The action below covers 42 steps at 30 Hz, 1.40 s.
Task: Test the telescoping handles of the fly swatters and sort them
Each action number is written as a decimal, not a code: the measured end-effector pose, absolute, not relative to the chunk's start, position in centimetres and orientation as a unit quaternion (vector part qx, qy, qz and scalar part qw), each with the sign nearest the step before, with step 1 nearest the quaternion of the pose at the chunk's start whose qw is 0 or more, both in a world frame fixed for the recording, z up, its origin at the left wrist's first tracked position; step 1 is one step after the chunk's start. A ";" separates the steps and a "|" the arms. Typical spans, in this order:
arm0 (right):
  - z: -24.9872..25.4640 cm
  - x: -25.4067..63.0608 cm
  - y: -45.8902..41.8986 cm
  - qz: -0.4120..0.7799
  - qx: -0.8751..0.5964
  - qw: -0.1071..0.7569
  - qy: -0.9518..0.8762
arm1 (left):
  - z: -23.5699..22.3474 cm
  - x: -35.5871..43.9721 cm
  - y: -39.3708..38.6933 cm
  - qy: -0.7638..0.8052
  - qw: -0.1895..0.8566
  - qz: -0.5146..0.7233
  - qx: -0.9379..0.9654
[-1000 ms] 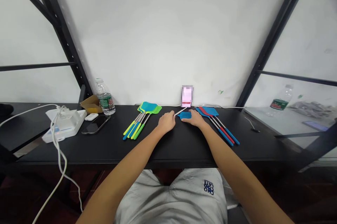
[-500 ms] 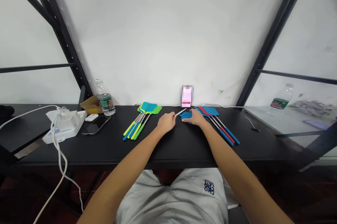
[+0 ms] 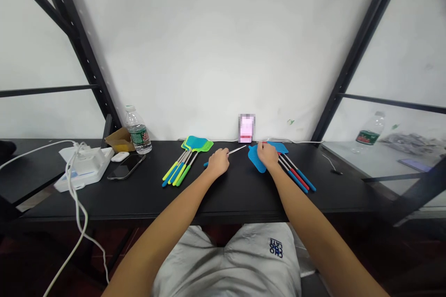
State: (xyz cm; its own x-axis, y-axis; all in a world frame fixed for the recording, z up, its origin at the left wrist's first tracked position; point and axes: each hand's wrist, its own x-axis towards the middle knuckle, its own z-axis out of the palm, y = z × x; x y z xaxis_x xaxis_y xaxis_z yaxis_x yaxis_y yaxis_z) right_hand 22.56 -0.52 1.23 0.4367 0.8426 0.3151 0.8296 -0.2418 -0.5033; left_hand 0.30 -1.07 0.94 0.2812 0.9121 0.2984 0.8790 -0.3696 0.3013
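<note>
My left hand (image 3: 218,163) is closed around a fly swatter handle; its thin metal rod (image 3: 237,149) points up to the right and a blue grip end pokes out at the left. Closed on a blue fly swatter head (image 3: 257,160) is my right hand (image 3: 268,155), with the mesh hanging out to its left. The rod's tip and the head are apart. Just right of that hand lie fly swatters with blue and red grips (image 3: 296,177), their heads partly covered by it. Fly swatters with yellow, blue and green grips (image 3: 179,169) are fanned out on the left.
A phone with a lit screen (image 3: 246,128) leans on the wall. At the left stand a water bottle (image 3: 138,132), a small cardboard box (image 3: 120,139), a white case (image 3: 120,156), a dark phone (image 3: 126,167) and a white power strip (image 3: 87,167) with cables. Black shelf posts (image 3: 351,69) flank the desk.
My right hand has moved slightly right and turned, swinging the blue swatter head downward and away from the rod. The left hand has shifted a little left, and the blue grip end now shows.
</note>
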 end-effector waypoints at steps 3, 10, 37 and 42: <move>1.4 22.7 -0.6 0.013 -0.794 0.303 -0.526 | 0.8 0.3 -0.9 0.554 0.038 0.213 0.804; 1.2 23.1 -0.3 0.026 -0.809 0.289 -0.511 | 0.8 0.2 -0.8 0.537 0.029 0.214 0.815; 1.2 23.3 -0.4 0.000 -0.804 0.239 -0.544 | 0.8 -1.0 0.4 0.483 0.008 0.168 0.859; 1.1 23.3 -0.4 -0.013 -0.804 0.222 -0.552 | 0.7 -1.4 0.8 0.461 0.026 0.154 0.873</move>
